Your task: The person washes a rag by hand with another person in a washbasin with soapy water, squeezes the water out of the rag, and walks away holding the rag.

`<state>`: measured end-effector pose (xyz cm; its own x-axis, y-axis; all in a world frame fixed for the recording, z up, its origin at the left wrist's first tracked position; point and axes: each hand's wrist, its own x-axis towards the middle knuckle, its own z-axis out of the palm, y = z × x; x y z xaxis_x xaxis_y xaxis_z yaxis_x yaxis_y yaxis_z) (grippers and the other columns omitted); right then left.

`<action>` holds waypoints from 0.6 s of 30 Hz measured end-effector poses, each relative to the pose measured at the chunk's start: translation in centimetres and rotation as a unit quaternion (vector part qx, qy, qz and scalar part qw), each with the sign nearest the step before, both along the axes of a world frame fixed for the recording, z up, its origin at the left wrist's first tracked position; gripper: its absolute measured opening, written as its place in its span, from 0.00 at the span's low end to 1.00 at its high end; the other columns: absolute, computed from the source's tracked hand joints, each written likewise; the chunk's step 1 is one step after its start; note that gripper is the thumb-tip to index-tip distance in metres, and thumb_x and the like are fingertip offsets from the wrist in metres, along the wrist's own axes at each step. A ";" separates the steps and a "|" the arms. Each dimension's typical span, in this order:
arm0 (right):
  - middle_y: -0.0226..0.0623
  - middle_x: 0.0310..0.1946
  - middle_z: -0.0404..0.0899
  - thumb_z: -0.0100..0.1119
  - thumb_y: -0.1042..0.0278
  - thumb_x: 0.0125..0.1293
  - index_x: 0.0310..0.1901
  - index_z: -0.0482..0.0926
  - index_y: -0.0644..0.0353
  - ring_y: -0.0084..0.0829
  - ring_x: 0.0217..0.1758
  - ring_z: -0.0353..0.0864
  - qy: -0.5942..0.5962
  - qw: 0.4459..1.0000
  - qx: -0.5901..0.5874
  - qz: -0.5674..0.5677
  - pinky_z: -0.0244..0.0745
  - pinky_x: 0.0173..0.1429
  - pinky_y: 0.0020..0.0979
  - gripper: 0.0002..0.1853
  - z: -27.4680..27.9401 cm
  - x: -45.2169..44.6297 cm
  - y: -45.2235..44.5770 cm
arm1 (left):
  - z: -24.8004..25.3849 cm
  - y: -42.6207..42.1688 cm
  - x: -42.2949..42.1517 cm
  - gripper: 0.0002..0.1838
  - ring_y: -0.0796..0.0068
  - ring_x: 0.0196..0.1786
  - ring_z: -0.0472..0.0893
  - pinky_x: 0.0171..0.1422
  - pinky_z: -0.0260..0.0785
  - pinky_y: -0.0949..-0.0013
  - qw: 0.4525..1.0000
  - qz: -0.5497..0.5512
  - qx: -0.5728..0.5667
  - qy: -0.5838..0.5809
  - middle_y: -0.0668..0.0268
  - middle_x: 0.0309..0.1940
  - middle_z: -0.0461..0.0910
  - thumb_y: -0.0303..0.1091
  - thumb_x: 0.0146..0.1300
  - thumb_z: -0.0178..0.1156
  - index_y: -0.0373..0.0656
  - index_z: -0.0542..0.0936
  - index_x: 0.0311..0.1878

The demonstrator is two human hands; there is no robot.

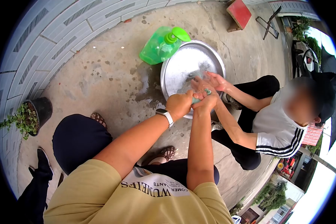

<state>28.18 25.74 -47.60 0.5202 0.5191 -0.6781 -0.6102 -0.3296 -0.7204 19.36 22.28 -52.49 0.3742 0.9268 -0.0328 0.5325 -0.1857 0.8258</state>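
Note:
My left hand [178, 106], with a white-banded watch on its wrist, is closed around one end of a bunched teal cloth [195, 100]. Beside it, my right hand [208, 101] grips the same cloth, and a bit of it shows between the fingers. Most of the cloth is hidden inside my fists. Both hands are over the near edge of a round metal basin [167, 59]. Another person's wet hands [218, 80] are spread just beyond mine, above the basin, one of them close to or touching my right hand. Greyish water or wet stuff shows in the basin.
A green pump bottle [159, 46] leans by the basin's rim. The other person [278, 115] squats to the right. A potted plant [38, 115] stands by the tiled wall at left. A red stool [239, 14] and a folding chair frame [268, 24] are farther back. The concrete is wet in patches.

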 end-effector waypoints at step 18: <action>0.42 0.45 0.71 0.46 0.55 0.63 0.51 0.67 0.66 0.32 0.41 0.74 -0.221 0.956 -0.060 0.183 0.71 0.40 0.35 0.23 3.8 4.0 1.3 | 1.0 6.6 -0.3 0.24 0.71 0.49 0.73 0.50 0.67 0.74 0.810 0.016 -0.383 -0.445 0.58 0.47 0.71 0.24 0.49 0.55 0.34 0.68 0.54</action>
<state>32.17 27.02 -43.83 0.5685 0.6535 -0.4997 -0.0832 -0.5587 -0.8252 19.06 28.89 -51.47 0.5422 0.7715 -0.3328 -0.3411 0.5641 0.7520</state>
